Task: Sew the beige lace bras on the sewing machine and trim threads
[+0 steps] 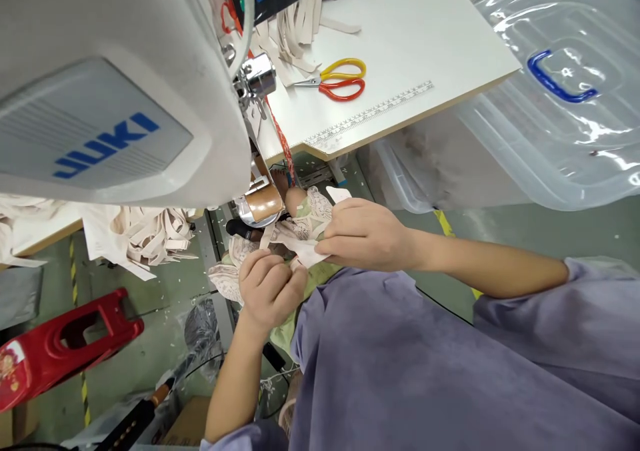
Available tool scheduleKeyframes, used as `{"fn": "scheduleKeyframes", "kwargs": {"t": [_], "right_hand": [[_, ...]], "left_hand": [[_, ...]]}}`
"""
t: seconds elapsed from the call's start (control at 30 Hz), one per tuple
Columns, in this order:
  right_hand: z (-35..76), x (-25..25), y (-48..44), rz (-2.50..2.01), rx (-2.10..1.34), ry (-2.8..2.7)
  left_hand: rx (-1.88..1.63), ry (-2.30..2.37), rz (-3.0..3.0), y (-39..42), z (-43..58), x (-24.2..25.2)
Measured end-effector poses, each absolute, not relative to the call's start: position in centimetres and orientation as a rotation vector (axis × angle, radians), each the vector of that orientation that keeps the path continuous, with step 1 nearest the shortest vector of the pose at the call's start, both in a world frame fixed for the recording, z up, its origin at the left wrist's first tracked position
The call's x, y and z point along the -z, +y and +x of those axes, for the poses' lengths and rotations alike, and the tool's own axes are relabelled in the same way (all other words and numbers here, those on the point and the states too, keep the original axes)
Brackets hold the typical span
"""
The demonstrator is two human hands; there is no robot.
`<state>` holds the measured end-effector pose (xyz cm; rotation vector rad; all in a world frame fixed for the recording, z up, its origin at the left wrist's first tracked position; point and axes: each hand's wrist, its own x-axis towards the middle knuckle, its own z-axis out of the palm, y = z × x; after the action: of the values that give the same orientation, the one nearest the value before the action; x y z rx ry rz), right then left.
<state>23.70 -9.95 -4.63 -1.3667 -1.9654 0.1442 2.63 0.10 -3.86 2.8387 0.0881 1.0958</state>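
A pale pink fabric strip is stretched between my two hands, just in front of the sewing machine's narrow metal arm end. My left hand is closed on the strip's left part, fingers curled in. On the other side, my right hand pinches the strip, and a pale tab sticks out above its fingers. Lace fabric in beige and light green hangs under and around the hands. Exactly how the strip joins the lace is hidden by my fingers.
A white JUKI sewing machine head fills the upper left. Yellow-and-red scissors and pale strips lie on the white table. More strips hang at left. A clear lidded bin stands right, a red stool lower left.
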Motion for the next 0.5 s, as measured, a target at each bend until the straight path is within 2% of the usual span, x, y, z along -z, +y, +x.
{"fn": "scheduleKeyframes", "kwargs": {"t": [0.13, 0.33, 0.4, 0.47, 0.5], "right_hand": [[23.4, 4.0, -9.6, -1.466, -0.512, -1.879], [23.7, 4.0, -9.5, -1.443, -0.699, -1.725], [23.4, 4.5, -9.4, -1.455, -0.913, -1.487], [22.2, 5.1, -9.5, -1.441, -1.173, -1.021], [21.4, 5.4, -9.7, -1.398, -1.301, -0.775]], "left_hand": [[-1.100, 0.082, 2.832, 0.2, 2.4, 3.8], [-1.042, 0.283, 2.708, -0.2, 2.0, 4.7], [-1.145, 0.511, 2.522, -1.9, 2.0, 6.5], [-1.260, 0.694, 2.321, -4.4, 2.3, 9.4], [-1.081, 0.727, 2.297, -5.6, 2.6, 11.3]]}}
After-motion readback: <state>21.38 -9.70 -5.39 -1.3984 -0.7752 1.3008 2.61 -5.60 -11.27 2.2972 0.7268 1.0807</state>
